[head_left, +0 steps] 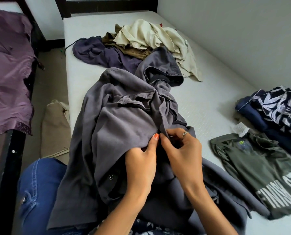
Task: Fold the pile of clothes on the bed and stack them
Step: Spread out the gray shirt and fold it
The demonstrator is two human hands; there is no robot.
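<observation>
Grey shirt (124,119) | both hands pinch its button placket, bed (200,102)

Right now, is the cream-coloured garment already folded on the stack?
No, the cream garment lies crumpled in the unfolded pile at the far end of the bed, apart from the folded stack.

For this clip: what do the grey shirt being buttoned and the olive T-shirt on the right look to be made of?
Grey shirt: seemingly a soft woven fabric, matte, slightly brushed look; it drapes in loose creases and has dark, probably plastic buttons. Olive T-shirt: likely a smooth synthetic sports knit with a faint sheen, lying flat, with printed white lettering. Both hands, left hand and right hand, pinch the shirt's placket.
</observation>
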